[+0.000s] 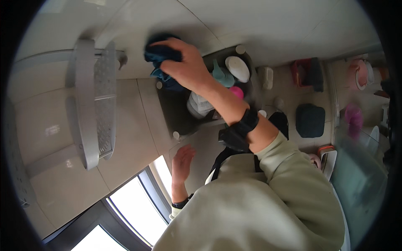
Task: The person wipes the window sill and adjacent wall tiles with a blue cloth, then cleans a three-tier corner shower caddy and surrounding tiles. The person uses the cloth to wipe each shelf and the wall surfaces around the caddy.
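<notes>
A crumpled dark blue cloth (163, 55) is in my right hand (188, 64), pressed against or very close to the pale tiled wall (201, 40). A black band (240, 130) circles my right wrist. Beneath that arm stands a dark rack (169, 109) with round pale caps at its corners. On it I see a folded grey-white cloth (199, 105), a teal item with a narrow neck (223, 77), a white oval object (237, 69) and a pink round item (236, 92). My left hand (182, 163) hangs lower, beside the rack's near corner, fingers loosely extended and holding nothing visible.
On the left wall a white perforated shelf (86, 106) juts out. A bright window (138, 204) lies at lower left. Across the floor at right are a dark square stool (310, 120), a red bin (303, 73) and a metal track (334, 94). Beyond it sits a pink basin (358, 73).
</notes>
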A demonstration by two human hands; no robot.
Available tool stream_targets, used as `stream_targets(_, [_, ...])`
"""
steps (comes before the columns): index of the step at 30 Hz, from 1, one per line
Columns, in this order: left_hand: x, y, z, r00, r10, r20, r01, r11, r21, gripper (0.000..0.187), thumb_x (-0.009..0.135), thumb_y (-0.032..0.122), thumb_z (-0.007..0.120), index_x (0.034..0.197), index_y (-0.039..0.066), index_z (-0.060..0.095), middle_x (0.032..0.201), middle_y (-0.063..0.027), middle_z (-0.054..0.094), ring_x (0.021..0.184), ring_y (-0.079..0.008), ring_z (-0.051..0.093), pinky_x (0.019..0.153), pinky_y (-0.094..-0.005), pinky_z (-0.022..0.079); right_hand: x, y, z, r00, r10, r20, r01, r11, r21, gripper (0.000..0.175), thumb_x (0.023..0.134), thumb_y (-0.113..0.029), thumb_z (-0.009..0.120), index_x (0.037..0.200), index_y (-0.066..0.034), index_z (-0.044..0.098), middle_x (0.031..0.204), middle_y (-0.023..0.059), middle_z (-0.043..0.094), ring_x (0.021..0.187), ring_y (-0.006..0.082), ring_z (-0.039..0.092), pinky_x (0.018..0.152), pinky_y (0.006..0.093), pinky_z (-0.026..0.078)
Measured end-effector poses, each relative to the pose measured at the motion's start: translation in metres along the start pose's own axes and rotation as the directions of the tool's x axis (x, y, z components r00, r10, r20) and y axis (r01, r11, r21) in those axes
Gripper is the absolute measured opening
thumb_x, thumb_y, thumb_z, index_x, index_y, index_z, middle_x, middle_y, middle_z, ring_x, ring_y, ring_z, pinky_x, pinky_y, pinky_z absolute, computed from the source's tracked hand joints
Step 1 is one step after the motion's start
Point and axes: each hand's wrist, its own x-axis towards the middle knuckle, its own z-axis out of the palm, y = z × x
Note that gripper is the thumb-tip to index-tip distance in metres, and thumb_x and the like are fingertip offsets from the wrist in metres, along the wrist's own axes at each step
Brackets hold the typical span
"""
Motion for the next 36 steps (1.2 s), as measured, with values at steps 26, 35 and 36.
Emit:
stream_targets(26, [0.021,-0.001,0.015,0.990,-0.001,0.139,-0.010,0.997,0.083,0.033,0.099,-0.003,0.055,0.132,-0.001,0.055,0.114,-0.0097,0.068,0.108,-0.0176,0.065,0.094,-0.0285,0.052,0.030,-0.042,0.003,0.918,-0.176,0.356,0.373,0.688,-0.622,0.049,0.074,-0.012,0.068,0.122,-0.0166,0.067,0.111,0.0102,0.072,0.095,0.0297,0.070,0.083,0.0412,0.057])
stream_targets(35, [0.020,0.022,0.018,0.993,0.052,0.104,-0.064,0.992,0.111,0.033,0.099,-0.004,0.053,0.132,0.000,0.056,0.115,-0.0107,0.068,0.109,-0.0185,0.066,0.094,-0.0290,0.051,0.068,-0.021,0.042,0.658,-0.086,0.748,0.737,0.275,-0.617,0.031,0.082,-0.011,0.062,0.113,-0.0139,0.067,0.110,0.0061,0.071,0.093,0.0301,0.071,0.075,0.0434,0.057])
stream_targets(36, [0.018,0.020,0.015,0.994,0.071,0.082,-0.079,0.992,0.097,0.033,0.099,-0.005,0.052,0.132,0.000,0.056,0.115,-0.0109,0.068,0.110,-0.0187,0.066,0.094,-0.0291,0.051,0.067,-0.016,0.043,0.665,-0.094,0.741,0.739,0.224,-0.635,0.026,0.084,-0.009,0.061,0.109,-0.0129,0.067,0.114,0.0060,0.070,0.093,0.0297,0.071,0.073,0.0426,0.058])
